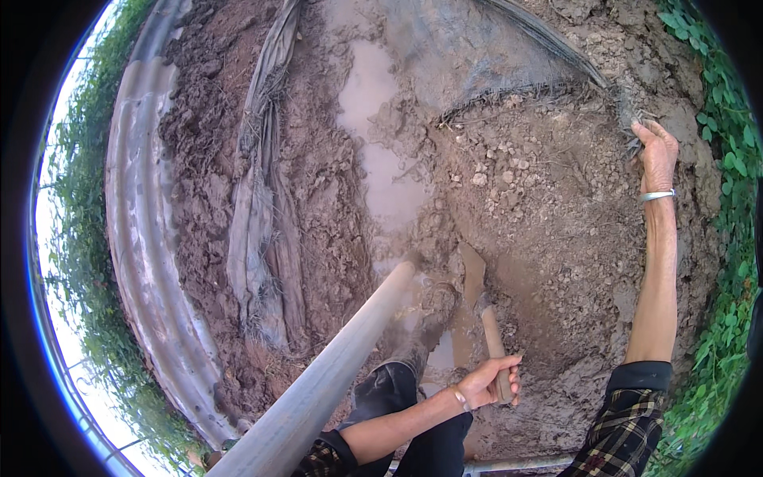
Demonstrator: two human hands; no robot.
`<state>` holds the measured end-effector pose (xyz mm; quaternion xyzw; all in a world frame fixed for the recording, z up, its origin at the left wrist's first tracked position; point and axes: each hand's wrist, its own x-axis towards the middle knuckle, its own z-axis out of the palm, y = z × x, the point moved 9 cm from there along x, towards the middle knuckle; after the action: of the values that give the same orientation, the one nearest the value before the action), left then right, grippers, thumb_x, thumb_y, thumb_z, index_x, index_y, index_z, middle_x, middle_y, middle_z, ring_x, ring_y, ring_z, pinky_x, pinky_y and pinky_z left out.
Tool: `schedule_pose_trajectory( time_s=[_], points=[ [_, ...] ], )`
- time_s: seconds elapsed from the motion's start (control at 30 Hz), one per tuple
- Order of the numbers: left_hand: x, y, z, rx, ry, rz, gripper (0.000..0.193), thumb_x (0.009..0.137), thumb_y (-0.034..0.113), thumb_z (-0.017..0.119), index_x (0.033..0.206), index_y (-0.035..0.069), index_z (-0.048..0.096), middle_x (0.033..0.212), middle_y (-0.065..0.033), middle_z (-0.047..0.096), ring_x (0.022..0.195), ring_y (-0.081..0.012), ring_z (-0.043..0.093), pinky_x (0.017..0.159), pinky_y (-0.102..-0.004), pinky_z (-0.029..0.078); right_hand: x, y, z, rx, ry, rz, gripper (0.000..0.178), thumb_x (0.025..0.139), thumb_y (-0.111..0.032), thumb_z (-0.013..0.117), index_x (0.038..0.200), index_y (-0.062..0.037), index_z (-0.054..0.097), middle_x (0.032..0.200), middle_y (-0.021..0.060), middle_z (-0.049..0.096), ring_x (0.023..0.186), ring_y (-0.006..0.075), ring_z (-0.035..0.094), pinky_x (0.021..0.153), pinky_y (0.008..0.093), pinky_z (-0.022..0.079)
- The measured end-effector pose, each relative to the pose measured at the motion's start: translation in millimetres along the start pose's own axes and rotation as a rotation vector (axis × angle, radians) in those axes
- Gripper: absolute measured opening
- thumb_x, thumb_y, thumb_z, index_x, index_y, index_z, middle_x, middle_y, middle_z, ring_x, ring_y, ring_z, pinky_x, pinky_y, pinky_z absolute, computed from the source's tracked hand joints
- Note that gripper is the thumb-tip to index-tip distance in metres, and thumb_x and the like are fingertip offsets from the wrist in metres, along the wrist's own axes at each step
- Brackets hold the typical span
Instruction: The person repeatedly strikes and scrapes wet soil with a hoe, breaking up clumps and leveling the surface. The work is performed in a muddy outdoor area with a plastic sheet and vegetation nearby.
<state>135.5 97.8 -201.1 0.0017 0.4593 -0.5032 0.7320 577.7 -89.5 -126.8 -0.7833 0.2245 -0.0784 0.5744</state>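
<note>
My left hand point(486, 383) is closed round the wooden handle of a short tool point(493, 338) with a flat, pointed, mud-stained metal blade point(473, 267). That blade is just above a muddy puddle, pointing away from me. Stretched out to the far right, my right hand point(659, 153) pinches the frayed end of a dark woven fabric sheet point(509, 60). The sheet runs from there to the upper middle, wet and caked with mud. Its rolled edge leads up and left from my fingers. Crumbly soil point(548, 191) is exposed between the two hands.
A thick grey pole point(342, 358) slants up from the lower left. Brown water point(389, 183) fills a channel down the middle. A muddy fabric strip point(262, 191) and corrugated sheeting point(143, 191) are on the left. My boot point(409, 354) stands in mud. Green plants point(719, 342) line the right.
</note>
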Motion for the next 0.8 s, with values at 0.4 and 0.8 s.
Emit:
schedule_pose_trajectory(
  time_s=[0.4, 0.8],
  points=[
    [-0.2, 3.0, 5.3, -0.040, -0.003, 0.021, 0.031, 0.100, 0.029, 0.055, 0.075, 0.010, 0.050, 0.059, -0.0057, 0.057, 0.055, -0.0210, 0.057, 0.058, -0.0413, 0.052, -21.1, 15.9, 17.4, -0.747, -0.083, -0.256, 0.048, 0.078, -0.025, 0.073, 0.118, 0.0006, 0.065, 0.112, 0.0256, 0.067, 0.107, 0.0375, 0.064, 0.093, 0.0408, 0.048],
    [0.4, -2.9, -13.3, 0.011, 0.067, 0.104, 0.027, 0.098, 0.029, 0.057, 0.080, 0.011, 0.050, 0.061, -0.0008, 0.054, 0.053, -0.0157, 0.056, 0.053, -0.0417, 0.052, -239.0, 108.7, 5.5, -0.458, -0.448, 0.207, 0.024, 0.086, -0.018, 0.069, 0.101, -0.0009, 0.069, 0.083, 0.0139, 0.071, 0.075, 0.0230, 0.065, 0.067, 0.0352, 0.053]
  ],
)
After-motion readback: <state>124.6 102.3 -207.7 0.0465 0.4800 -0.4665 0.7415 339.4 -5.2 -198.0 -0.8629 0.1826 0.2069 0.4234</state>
